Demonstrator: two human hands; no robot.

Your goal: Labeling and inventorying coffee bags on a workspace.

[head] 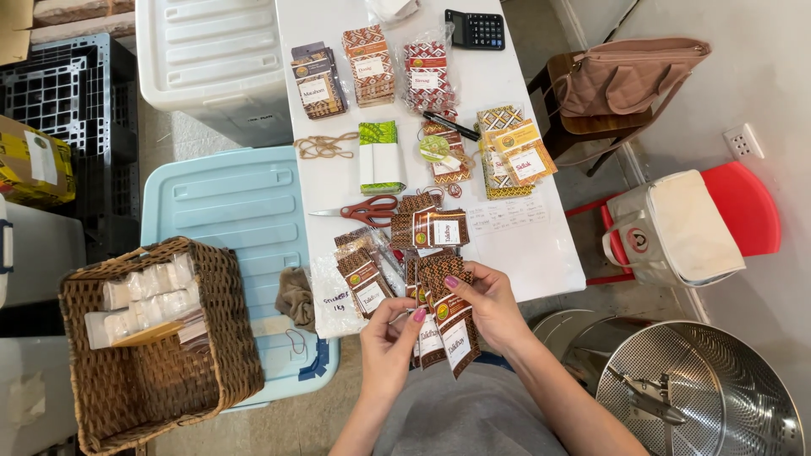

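Observation:
My left hand (387,336) and my right hand (490,306) together hold a fanned stack of brown patterned packets (445,325) with white labels, at the near edge of the white table (524,245). The left fingers pinch the stack's left side, the right fingers cover its top right. More brown packets (429,229) lie just beyond on the table, and others (363,283) sit on clear plastic at the left.
Red-handled scissors (363,210), a green-and-white bundle (379,157), rubber bands (323,146), several packet stacks (369,66) and a calculator (475,29) lie on the table. A wicker basket (160,371) sits on a light blue bin lid (228,203). A steel tub (701,393) is at right.

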